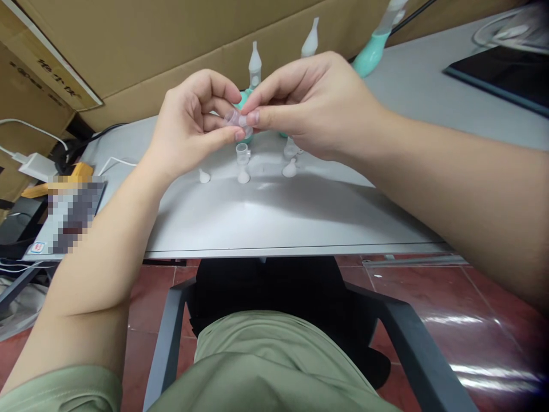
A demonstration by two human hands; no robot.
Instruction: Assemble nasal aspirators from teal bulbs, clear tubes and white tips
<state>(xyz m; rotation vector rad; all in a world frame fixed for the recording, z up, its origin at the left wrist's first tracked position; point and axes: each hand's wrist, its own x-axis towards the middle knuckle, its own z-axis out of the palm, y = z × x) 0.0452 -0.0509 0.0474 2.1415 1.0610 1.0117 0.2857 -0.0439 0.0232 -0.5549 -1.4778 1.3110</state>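
Observation:
Above the grey table (214, 229), my left hand (195, 117) has its fingers curled round a small clear plastic piece (234, 118). My right hand (309, 106) pinches the right end of that same piece between thumb and forefinger, so the two hands nearly touch. Below them on the table stand a clear cup-like part (242, 151) with a white tip (243, 175) in front of it, another white tip (205, 176) to the left and a third (290, 168) to the right. Behind my hands rises a teal bulb device with a clear, pointed nozzle (255, 57), partly hidden.
A second pointed nozzle (310, 41) and a teal bulb (371, 54) are farther back by the cardboard wall (171, 40). A dark flat object (506, 77) lies at the right. Chargers (38, 167), cables and a blurred-out item (75, 214) sit at the left.

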